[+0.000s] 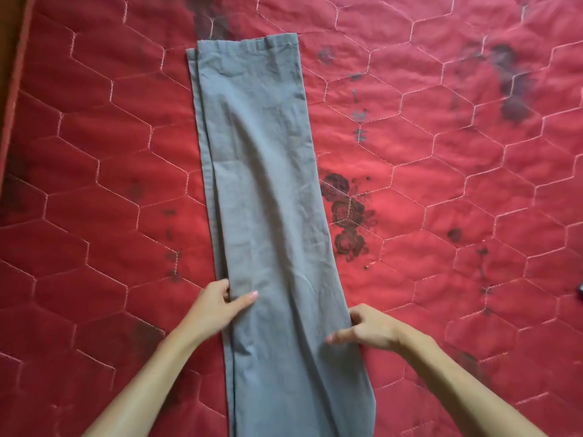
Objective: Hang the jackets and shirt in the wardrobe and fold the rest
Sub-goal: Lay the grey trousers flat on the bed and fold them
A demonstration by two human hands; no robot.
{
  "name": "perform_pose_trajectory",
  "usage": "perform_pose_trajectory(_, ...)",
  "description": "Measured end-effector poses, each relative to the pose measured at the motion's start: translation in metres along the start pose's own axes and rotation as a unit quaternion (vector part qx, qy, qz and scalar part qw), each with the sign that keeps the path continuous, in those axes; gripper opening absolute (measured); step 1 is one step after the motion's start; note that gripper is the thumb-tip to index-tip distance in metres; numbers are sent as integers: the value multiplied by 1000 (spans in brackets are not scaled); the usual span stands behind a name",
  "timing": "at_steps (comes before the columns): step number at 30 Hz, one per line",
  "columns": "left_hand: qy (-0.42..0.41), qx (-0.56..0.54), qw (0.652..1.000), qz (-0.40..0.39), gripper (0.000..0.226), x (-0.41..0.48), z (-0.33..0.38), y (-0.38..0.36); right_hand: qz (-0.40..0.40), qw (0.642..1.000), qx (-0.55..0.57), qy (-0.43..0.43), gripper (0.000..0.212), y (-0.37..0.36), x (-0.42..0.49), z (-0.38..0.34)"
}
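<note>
A pair of grey trousers (268, 190) lies flat on the red quilted mattress (94, 184), folded lengthwise with one leg on the other, hems at the far end. The near end runs out of the bottom of the frame. My left hand (220, 305) grips the trousers' left edge, thumb on top and fingers tucked under the cloth. My right hand (367, 329) pinches the right edge at about the same height, thumb lying on the fabric.
The mattress has a hexagon stitch pattern with dark flower prints (348, 216) and dark smudges (511, 86). Its left edge (15, 89) runs along the frame's left side. A small dark object (580, 290) peeks in at the right border.
</note>
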State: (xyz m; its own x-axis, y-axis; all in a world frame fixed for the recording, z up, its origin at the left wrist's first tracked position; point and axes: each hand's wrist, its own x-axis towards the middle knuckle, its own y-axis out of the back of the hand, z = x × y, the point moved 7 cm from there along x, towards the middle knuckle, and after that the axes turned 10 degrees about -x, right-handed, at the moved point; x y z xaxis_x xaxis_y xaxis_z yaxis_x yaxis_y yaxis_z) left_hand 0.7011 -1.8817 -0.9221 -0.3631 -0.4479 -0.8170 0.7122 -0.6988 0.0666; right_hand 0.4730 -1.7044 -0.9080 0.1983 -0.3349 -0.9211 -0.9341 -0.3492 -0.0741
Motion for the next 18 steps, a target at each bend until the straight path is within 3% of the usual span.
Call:
perform_pose_trajectory(2, -9, -9, 1000, 4, 71, -11, -17, -5, -16, 999, -27, -14, 9, -14, -10, 17)
perform_pose_trajectory(5, -33, -46, 998, 32, 26, -24, -22, -9, -35, 996, -67, -40, 12, -33, -25, 45)
perform_pose_trajectory(9, -63, -56, 991, 105, 8, -37, -27, -1, -43, 986, -147, -58, 38, -57, -40, 84)
perform_pose_trajectory(12, -75, -62, 980, 171, 13, -49, -39, 7, -8, 981, -186, -51, 22, -63, -51, 102)
perform_pose_trajectory(15, -59, -139, 966, 208, 14, -66, -52, 1, 21, 986, -166, -9, 7, -62, -63, 112)
perform_pose_trajectory(18, 7, -146, 977, 153, 30, -83, -78, -22, 64, 991, -115, 34, 26, -63, -75, 119)
